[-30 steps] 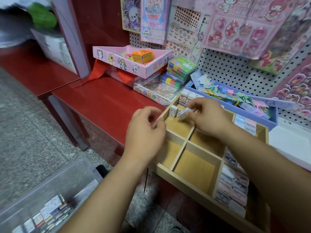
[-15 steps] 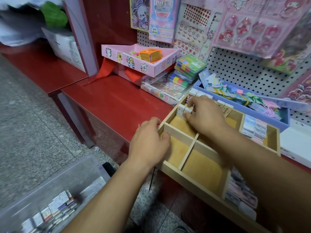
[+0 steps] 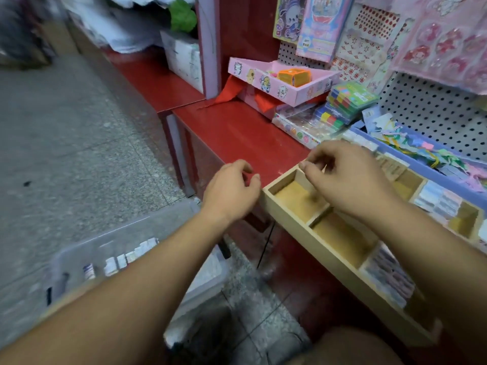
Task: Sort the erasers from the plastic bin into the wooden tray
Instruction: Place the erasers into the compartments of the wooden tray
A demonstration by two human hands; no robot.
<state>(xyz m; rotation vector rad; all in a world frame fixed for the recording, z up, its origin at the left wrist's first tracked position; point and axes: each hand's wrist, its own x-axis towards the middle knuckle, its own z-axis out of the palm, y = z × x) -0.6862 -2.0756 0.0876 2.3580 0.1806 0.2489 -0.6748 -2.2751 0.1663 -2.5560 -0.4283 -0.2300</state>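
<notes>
Loosely curled, left grip (image 3: 232,192) hovers empty beside wooden tray (image 3: 290,218).

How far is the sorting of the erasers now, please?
Done: rows of erasers already fill part of the wooden tray. In hand: nothing clear; the left hand is loosely curled and empty, the right hand hovers over the tray, its grip blurred. Left: two near compartments are bare, and other erasers lie in the plastic bin.
</notes>
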